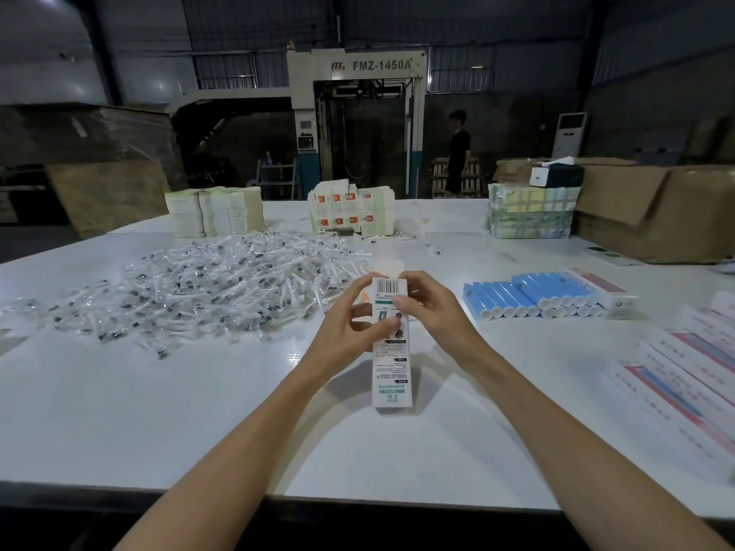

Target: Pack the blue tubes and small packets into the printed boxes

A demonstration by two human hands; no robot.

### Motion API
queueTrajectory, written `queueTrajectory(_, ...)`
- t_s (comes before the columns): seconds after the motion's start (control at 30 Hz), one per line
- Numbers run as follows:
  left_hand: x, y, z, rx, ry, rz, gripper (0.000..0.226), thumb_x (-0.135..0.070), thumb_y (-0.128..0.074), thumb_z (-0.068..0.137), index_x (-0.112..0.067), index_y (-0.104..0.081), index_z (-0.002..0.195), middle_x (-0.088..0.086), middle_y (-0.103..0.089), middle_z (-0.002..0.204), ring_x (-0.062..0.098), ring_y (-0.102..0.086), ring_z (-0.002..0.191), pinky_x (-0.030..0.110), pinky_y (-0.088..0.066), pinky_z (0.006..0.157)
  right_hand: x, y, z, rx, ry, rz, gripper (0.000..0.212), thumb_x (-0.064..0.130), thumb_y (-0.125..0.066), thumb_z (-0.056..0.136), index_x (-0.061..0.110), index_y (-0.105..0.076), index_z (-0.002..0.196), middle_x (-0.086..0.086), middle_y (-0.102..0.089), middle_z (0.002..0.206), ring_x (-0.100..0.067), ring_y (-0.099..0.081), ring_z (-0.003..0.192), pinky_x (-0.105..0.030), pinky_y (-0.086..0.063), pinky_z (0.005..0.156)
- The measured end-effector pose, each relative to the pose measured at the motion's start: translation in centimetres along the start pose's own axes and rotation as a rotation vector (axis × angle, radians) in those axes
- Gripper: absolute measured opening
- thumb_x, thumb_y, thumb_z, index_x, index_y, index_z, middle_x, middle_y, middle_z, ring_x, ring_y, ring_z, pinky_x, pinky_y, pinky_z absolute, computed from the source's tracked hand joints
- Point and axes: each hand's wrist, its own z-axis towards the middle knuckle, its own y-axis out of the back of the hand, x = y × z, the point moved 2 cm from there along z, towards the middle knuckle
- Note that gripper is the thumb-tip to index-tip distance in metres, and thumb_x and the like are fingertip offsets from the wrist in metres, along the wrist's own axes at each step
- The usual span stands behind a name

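Left grip (350, 316) and right grip (429, 308) both pinch the far end of the printed box (391, 371), its long axis running back toward the person, while blue tubes (533, 294) lie off right, nearer the right grip, and small packets (207, 288) heap left

Two slender forearms, bare along the whole visible length up to the wrists. Left hand (350, 328) and right hand (433, 308) likewise bare, with long fingers and short, trimmed thumbnails. Knuckles and wrist bones faintly marked under dim overhead light.
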Motion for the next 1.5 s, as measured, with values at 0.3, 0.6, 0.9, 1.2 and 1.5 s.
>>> queueTrajectory(0.3, -0.2, -0.4, -0.2, 0.081, 0.1, -0.068, 0.066, -0.036, -0.086, 0.091, -0.046, -0.053, 0.146, 0.004, -0.079, 0.123, 0.028, -0.075, 0.116, 0.04, -0.065, 0.079, -0.2, 1.3, 0.4, -0.174, -0.053, 0.091, 0.015, 0.025, -0.052, 0.11, 0.013, -0.053, 0.117, -0.016, -0.076, 0.086, -0.025, -0.073, 0.078, -0.029, -0.058, 0.069)
queueTrajectory(0.6, -0.2, -0.7, -0.3, 0.149, 0.131, -0.066, 0.064, -0.03, -0.081, 0.097, -0.057, -0.049, 0.146, 0.005, -0.079, 0.123, 0.026, -0.078, 0.11, 0.037, -0.065, 0.077, -0.7, 2.7, 0.7, -0.105, -0.059, 0.042, 0.011, 0.018, -0.061, 0.105, 0.029, -0.064, 0.105, -0.016, -0.079, 0.087, -0.023, -0.069, 0.068, -0.032, -0.057, 0.062)
queueTrajectory(0.9, 0.0, -1.0, -0.4, 0.147, 0.125, -0.046, 0.063, -0.025, -0.082, 0.097, -0.044, -0.047, 0.146, 0.007, -0.08, 0.118, 0.026, -0.079, 0.106, 0.038, -0.064, 0.073, -0.2, 2.5, 0.4, -0.042, -0.017, -0.06, 0.005, 0.017, -0.056, 0.108, 0.016, -0.06, 0.105, -0.011, -0.079, 0.086, -0.029, -0.077, 0.082, -0.035, -0.062, 0.07)
queueTrajectory(1.2, -0.2, -0.9, -0.2, 0.133, 0.099, -0.014, 0.063, -0.028, -0.083, 0.095, -0.046, -0.049, 0.145, 0.004, -0.079, 0.123, 0.024, -0.077, 0.109, 0.039, -0.065, 0.078, 0.5, 1.8, 0.3, -0.108, -0.235, 0.262, 0.02, 0.023, -0.066, 0.103, 0.005, -0.074, 0.097, -0.017, -0.079, 0.098, -0.03, -0.077, 0.093, -0.028, -0.061, 0.076)
queueTrajectory(1.5, -0.5, -0.8, -0.4, 0.132, 0.119, -0.027, 0.071, -0.028, -0.086, 0.092, -0.048, -0.043, 0.146, 0.006, -0.08, 0.118, 0.027, -0.078, 0.105, 0.042, -0.065, 0.083, 1.1, 2.5, 0.2, -0.057, -0.234, 0.333, 0.019, 0.028, -0.076, 0.096, 0.009, -0.081, 0.096, -0.02, -0.078, 0.103, -0.034, -0.077, 0.097, -0.031, -0.061, 0.079)
